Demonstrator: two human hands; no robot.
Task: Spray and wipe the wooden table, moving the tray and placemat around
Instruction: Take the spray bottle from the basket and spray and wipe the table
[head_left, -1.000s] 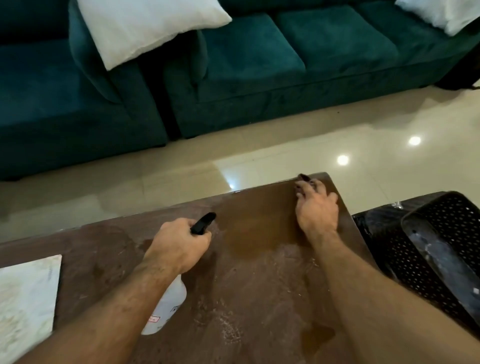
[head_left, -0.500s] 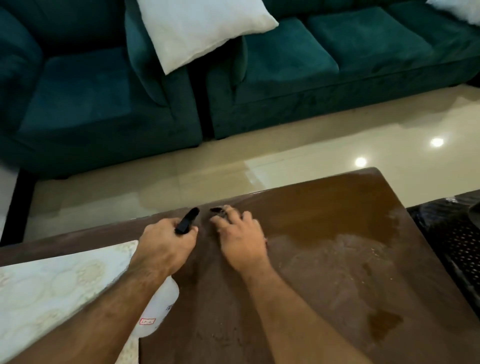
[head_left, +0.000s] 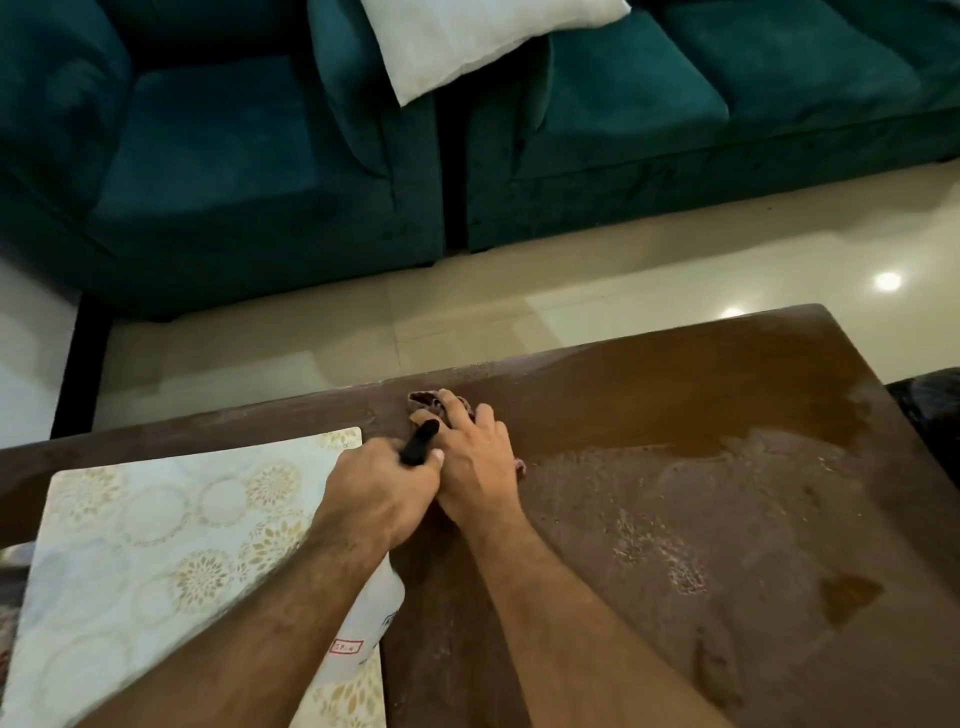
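The brown wooden table (head_left: 701, 467) fills the lower part of the view, streaked with wet patches on its right half. My left hand (head_left: 379, 493) grips a white spray bottle (head_left: 371, 623) by its black trigger head, above the edge of the white placemat (head_left: 156, 545) with gold circle patterns at the left. My right hand (head_left: 472, 457) presses flat on a small brownish-red cloth (head_left: 423, 401) near the table's far edge, right beside my left hand. Most of the cloth is hidden under the fingers. A sliver of the dark tray (head_left: 930, 400) shows at the right edge.
A teal sofa (head_left: 675, 104) and matching armchair (head_left: 208, 156) stand beyond the table across a strip of glossy beige floor (head_left: 467, 312). A white pillow (head_left: 467, 41) lies between them.
My right hand has slid the cloth leftward along the table's far edge until it meets my left hand. The view has panned left, bringing more of the placemat in and pushing the tray out.
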